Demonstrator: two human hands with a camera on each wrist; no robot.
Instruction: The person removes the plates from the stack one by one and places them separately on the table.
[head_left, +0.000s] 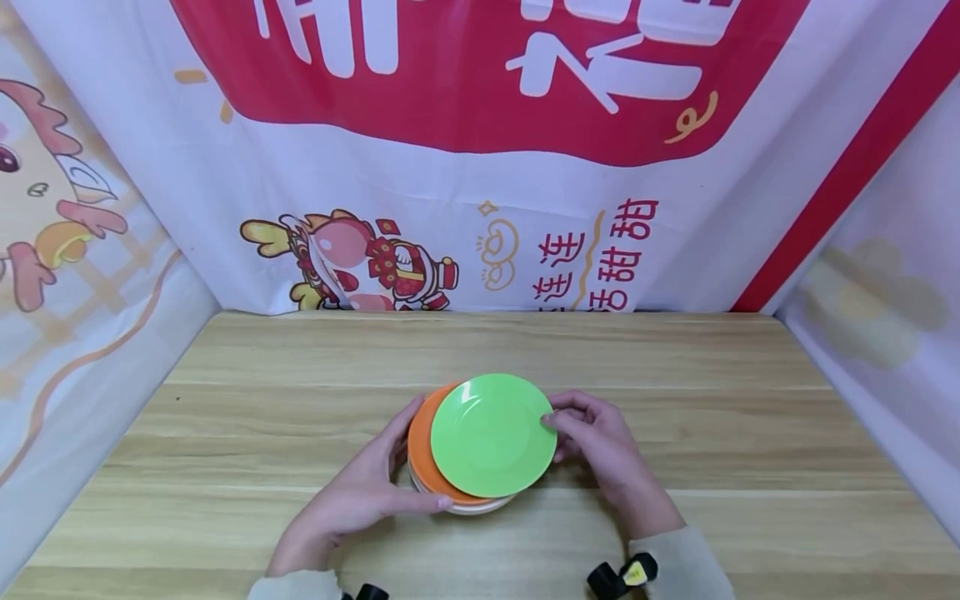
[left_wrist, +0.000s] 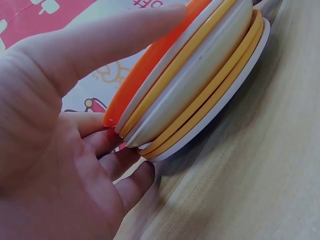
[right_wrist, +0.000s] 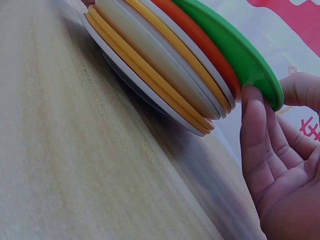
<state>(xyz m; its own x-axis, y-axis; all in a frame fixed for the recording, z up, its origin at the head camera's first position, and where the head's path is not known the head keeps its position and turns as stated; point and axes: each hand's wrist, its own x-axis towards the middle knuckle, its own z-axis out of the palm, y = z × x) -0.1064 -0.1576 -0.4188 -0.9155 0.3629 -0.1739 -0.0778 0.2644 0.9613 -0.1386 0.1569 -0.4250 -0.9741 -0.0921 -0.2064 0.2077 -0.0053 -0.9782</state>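
Pale grey sleeves (head_left: 681, 567) lie nearest, leading up to two hands around a pile of round plates on the pale wood-grain table (head_left: 225, 433). Right hand (head_left: 603, 442) and glossy, bright green round plate (head_left: 493, 435), seemingly plastic, meet at the plate's right rim, pinched between thumb and fingers. Being round, it has no long axis; its body extends leftward from that pinch, over the glossy orange round plate (head_left: 421, 442) and offset to the right of it. At the pinched side, green stands apart from orange; whether they touch farther left, I cannot tell. Left hand (head_left: 367, 487) grips the left side of the white, yellow and cream round plates (left_wrist: 192, 87) beneath, its thumb at the front rim.
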